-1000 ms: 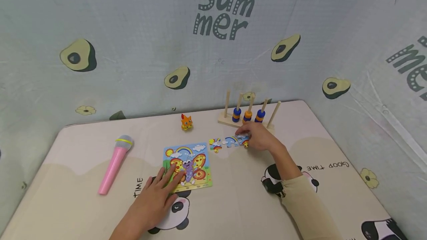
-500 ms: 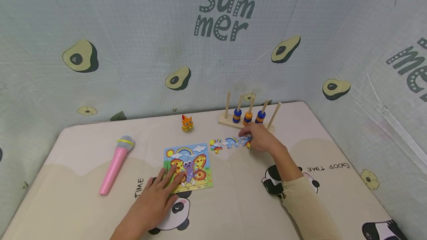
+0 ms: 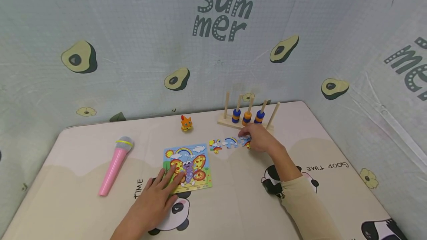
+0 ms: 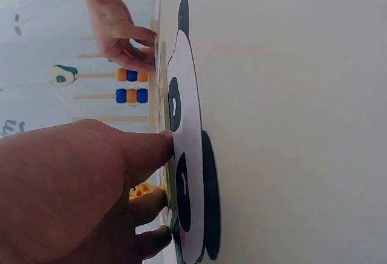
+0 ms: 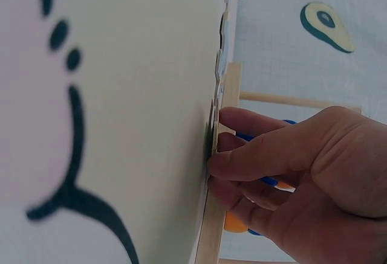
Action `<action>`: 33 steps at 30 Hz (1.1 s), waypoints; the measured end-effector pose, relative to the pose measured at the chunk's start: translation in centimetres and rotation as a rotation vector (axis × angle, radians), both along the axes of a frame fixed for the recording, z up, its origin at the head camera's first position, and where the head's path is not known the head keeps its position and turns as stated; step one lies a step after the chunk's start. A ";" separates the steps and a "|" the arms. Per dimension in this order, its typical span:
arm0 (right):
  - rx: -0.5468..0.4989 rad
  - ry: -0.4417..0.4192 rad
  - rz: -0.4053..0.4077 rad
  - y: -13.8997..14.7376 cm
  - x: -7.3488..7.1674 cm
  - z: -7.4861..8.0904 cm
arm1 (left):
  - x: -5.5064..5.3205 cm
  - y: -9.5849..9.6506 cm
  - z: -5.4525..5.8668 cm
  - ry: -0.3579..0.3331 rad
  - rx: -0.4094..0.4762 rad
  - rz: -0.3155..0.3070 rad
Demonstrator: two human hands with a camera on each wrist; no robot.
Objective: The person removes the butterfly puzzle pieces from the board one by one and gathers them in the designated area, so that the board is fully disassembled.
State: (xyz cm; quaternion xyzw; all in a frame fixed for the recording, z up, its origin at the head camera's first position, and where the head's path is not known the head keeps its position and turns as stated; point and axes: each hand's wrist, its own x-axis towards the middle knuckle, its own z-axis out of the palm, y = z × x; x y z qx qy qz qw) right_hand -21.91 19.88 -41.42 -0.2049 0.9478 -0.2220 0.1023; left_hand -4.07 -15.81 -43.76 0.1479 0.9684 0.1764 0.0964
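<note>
My left hand (image 3: 151, 203) lies with spread, straight fingers on the lower left of a square butterfly puzzle (image 3: 200, 166). In the left wrist view, the thumb and fingertips (image 4: 158, 149) touch the board's edge. Right of the board, a row of loose puzzle pieces lies on the table: a sun piece (image 3: 215, 145), a rainbow piece (image 3: 231, 142) and a rightmost puzzle piece (image 3: 246, 143). My right hand (image 3: 261, 138) pinches this last one, low at the table, and partly covers it. In the right wrist view, thumb and fingers of the right hand (image 5: 290, 167) close at its thin edge.
Just behind the right hand stands a wooden peg stand (image 3: 228, 121) with blue and orange beads. An orange toy figure (image 3: 186, 123) stands behind the puzzle. A pink toy microphone (image 3: 115, 164) lies at left. A patterned fabric wall (image 3: 133, 47) rises behind the table.
My right hand has shifted slightly right with the rightmost puzzle piece, so a small gap shows between it and the rainbow piece. The left hand has stayed on the board.
</note>
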 end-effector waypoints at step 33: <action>0.016 0.023 0.039 -1.2 0.8 1.4 | 0.0 -0.3 0.0 0.022 -0.017 -0.024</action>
